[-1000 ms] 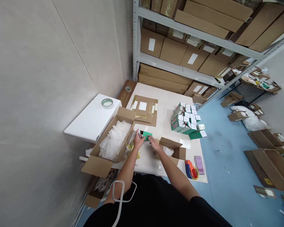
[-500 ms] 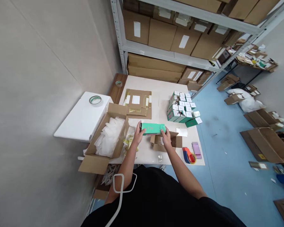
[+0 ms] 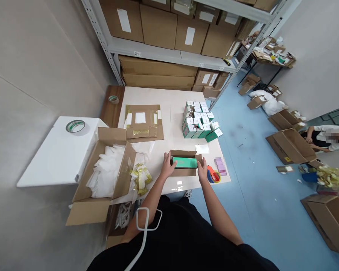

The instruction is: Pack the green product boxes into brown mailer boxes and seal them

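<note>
A green box point(image 3: 185, 162) lies lengthwise in the opening of a small cardboard carton point(image 3: 183, 172) on the table. My left hand point(image 3: 167, 166) closes on the carton's left end, its thumb against the green box's end. At the opposite end, my right hand point(image 3: 202, 170) grips the carton's side, with its thumb near the green box. The fingers' outer parts are partly hidden. Beyond the carton stands a group of green and white boxes point(image 3: 197, 120). A white paper sheet point(image 3: 202, 149) lies just behind it.
To the left, an open carton point(image 3: 121, 175) holds white packing material, beside yellow-and-clear plastic point(image 3: 141, 177). Flattened cardboard point(image 3: 144, 130) lies farther back. A red and blue tape dispenser point(image 3: 214, 175) sits by my right hand. Shelving point(image 3: 169, 52) rises behind. Another person point(image 3: 324, 137) is at far right.
Both hands have lowered the green box from above the table into the small carton. The carton's side flaps no longer spread outward. My view has shifted to the right.
</note>
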The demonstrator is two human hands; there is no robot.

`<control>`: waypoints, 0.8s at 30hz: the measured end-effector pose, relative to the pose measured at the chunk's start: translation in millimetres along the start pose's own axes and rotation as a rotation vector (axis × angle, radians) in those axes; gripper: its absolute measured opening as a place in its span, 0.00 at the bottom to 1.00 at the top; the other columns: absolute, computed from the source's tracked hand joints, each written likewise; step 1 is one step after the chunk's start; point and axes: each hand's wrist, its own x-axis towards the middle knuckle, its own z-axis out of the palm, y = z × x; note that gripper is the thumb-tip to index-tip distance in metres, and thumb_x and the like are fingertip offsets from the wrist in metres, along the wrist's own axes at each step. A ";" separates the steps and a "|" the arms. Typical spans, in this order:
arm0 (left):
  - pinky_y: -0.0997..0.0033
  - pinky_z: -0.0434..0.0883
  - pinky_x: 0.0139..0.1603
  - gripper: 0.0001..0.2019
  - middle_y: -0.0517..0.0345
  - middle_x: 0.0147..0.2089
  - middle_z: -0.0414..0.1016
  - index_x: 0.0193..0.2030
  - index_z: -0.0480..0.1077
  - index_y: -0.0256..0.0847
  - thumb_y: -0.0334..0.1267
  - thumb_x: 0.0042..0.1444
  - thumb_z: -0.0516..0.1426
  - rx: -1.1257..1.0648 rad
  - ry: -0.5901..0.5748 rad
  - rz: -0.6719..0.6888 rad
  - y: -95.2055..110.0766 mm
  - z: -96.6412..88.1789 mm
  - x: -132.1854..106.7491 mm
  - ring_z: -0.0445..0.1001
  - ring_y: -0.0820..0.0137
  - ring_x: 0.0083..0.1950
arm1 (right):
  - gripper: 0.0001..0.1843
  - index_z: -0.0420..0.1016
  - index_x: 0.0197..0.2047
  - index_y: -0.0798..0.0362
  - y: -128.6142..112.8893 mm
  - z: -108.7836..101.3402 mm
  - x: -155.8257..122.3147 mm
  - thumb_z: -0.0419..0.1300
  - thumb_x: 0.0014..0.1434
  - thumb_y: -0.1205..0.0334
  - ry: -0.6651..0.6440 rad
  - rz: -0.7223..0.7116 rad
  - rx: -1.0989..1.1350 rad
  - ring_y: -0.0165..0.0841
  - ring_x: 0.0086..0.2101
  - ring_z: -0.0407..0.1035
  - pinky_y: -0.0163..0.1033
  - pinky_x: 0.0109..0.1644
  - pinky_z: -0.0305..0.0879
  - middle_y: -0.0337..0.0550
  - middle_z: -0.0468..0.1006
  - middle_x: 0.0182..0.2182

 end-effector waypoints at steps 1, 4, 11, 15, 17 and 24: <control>0.44 0.47 0.81 0.38 0.45 0.82 0.50 0.80 0.52 0.44 0.47 0.66 0.58 0.038 0.004 0.013 -3.9 -1.1 -1.6 0.40 0.52 0.84 | 0.51 0.55 0.78 0.51 2.7 -2.3 3.0 0.64 0.59 0.40 -0.008 0.003 0.007 0.46 0.73 0.56 0.53 0.75 0.58 0.53 0.59 0.75; 0.46 0.52 0.80 0.35 0.46 0.78 0.59 0.77 0.58 0.44 0.45 0.65 0.58 0.145 -0.006 0.056 -12.2 -3.6 -6.1 0.51 0.53 0.81 | 0.48 0.57 0.77 0.51 7.1 -1.7 7.6 0.64 0.59 0.44 -0.059 -0.040 0.052 0.47 0.72 0.59 0.54 0.74 0.60 0.54 0.62 0.74; 0.45 0.56 0.79 0.27 0.47 0.77 0.61 0.66 0.73 0.42 0.37 0.60 0.61 0.386 -0.084 0.115 -20.5 11.5 -11.4 0.47 0.50 0.82 | 0.45 0.63 0.74 0.48 10.6 7.5 3.2 0.65 0.56 0.47 -0.160 -0.041 0.073 0.49 0.70 0.62 0.59 0.74 0.60 0.52 0.66 0.71; 0.37 0.53 0.78 0.30 0.42 0.81 0.52 0.63 0.75 0.41 0.40 0.52 0.68 0.520 -0.182 0.066 -28.7 22.6 -13.2 0.44 0.41 0.82 | 0.43 0.67 0.71 0.48 4.3 -1.7 6.5 0.68 0.54 0.46 -0.218 -0.052 0.090 0.50 0.70 0.62 0.59 0.73 0.60 0.52 0.67 0.71; 0.33 0.53 0.76 0.30 0.41 0.83 0.45 0.60 0.77 0.41 0.43 0.49 0.71 0.589 -0.201 0.057 -32.7 27.0 -16.3 0.41 0.38 0.82 | 0.42 0.69 0.70 0.48 -2.8 -10.2 9.4 0.69 0.53 0.46 -0.267 -0.072 0.101 0.50 0.69 0.63 0.60 0.73 0.60 0.52 0.70 0.69; 0.32 0.54 0.75 0.08 0.46 0.82 0.49 0.44 0.82 0.43 0.38 0.59 0.64 0.625 0.037 0.067 -29.1 54.1 -41.2 0.43 0.39 0.82 | 0.37 0.73 0.66 0.45 -25.7 -51.3 19.2 0.70 0.55 0.45 -0.390 -0.114 0.086 0.48 0.66 0.68 0.58 0.71 0.64 0.48 0.75 0.65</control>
